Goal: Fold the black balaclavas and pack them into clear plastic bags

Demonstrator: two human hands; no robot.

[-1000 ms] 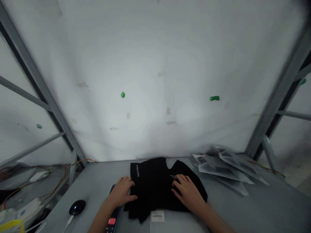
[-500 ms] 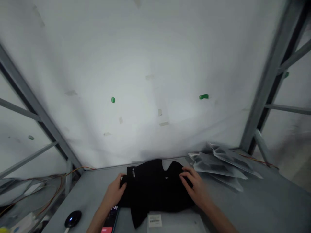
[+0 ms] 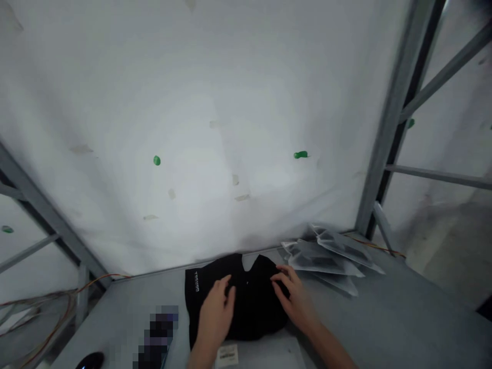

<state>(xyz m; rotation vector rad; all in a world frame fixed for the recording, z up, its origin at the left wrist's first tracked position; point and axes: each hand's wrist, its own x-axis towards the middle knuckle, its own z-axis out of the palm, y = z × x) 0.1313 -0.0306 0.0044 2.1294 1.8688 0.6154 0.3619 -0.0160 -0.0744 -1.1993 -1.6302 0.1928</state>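
A black garment lies on the grey table, with white lettering near its left edge and a V-shaped notch in its far edge. My left hand is over the left half of the cloth, its thumb and fingers apart and nothing seen between them. At the garment's right edge, my right hand rests with spread, bent fingertips on the fabric. A clear plastic bag with a white barcode label lies partly under the near edge of the garment.
Several frosted plastic bags are piled to the right, near the white sheet wall. A pixelated dark object and a round black device lie on the left. Metal posts flank the table.
My left hand has let go of the garment's left edge and moved right, over the cloth. The left part of the garment lies flatter. My right hand stays at the right edge; the view has shifted right.
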